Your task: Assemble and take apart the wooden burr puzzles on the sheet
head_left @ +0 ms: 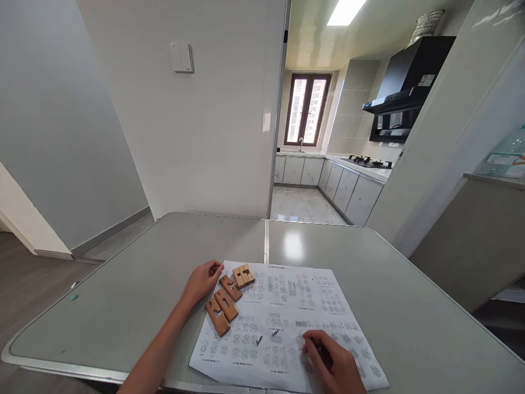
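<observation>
A printed sheet (287, 306) with small diagrams and two dark check marks lies on the grey table. On its upper left part rests a block of light wooden pieces (243, 276). Beside it are brown wooden pieces with cut-outs: one (231, 288) nearest the block, one marked 2 (226, 305) and one marked 3 (217, 317). My left hand (204, 280) rests at the sheet's upper left corner, fingers curled; what they hold, if anything, is hidden. My right hand (334, 358) lies on the sheet's lower right, fingertips pressed together, their contents not visible.
The folding table (135, 295) has a seam down its middle. A small green bit (74, 297) lies near its left edge. A wall with a switch stands behind, and a kitchen shows through the doorway. A plastic bottle (506, 156) stands on a ledge at right.
</observation>
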`<state>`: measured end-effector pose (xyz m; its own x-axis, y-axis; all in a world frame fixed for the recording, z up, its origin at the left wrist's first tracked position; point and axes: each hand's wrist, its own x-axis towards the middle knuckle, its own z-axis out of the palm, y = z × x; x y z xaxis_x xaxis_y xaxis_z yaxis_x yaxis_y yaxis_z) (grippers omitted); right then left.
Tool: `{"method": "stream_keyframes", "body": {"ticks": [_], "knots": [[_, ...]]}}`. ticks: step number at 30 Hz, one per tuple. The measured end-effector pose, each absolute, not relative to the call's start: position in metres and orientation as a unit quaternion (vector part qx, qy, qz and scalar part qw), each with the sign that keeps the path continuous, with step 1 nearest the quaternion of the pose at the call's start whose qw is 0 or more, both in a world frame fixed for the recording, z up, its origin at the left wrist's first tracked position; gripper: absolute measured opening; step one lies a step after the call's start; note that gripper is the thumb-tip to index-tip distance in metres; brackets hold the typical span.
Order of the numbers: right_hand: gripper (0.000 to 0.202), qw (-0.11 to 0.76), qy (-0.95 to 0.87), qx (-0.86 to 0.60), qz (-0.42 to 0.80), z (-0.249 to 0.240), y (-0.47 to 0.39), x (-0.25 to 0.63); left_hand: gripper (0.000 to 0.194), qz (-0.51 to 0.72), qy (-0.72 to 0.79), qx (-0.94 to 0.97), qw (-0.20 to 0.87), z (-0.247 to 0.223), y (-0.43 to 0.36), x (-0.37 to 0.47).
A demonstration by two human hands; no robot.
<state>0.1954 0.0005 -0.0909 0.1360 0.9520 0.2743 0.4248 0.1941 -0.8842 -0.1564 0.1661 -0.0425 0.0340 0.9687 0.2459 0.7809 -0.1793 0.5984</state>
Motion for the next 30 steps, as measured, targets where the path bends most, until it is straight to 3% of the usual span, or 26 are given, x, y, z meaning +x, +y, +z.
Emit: {"method": "stream_keyframes", "body": {"ticks": [9, 30], "knots": [[0.042, 0.486, -0.591, -0.558, 0.320, -0.0933, -0.0001, 0.2009, 0.040, 0.301, 0.621, 0.709, 0.145, -0.0438, 0.1664, -0.1566], [0.047, 0.495, -0.588, -0.565, 0.300, -0.0877, -0.0025, 0.1984, 0.040, 0.293, 0.618, 0.716, 0.140, -0.0403, 0.1622, -0.1541]]}}
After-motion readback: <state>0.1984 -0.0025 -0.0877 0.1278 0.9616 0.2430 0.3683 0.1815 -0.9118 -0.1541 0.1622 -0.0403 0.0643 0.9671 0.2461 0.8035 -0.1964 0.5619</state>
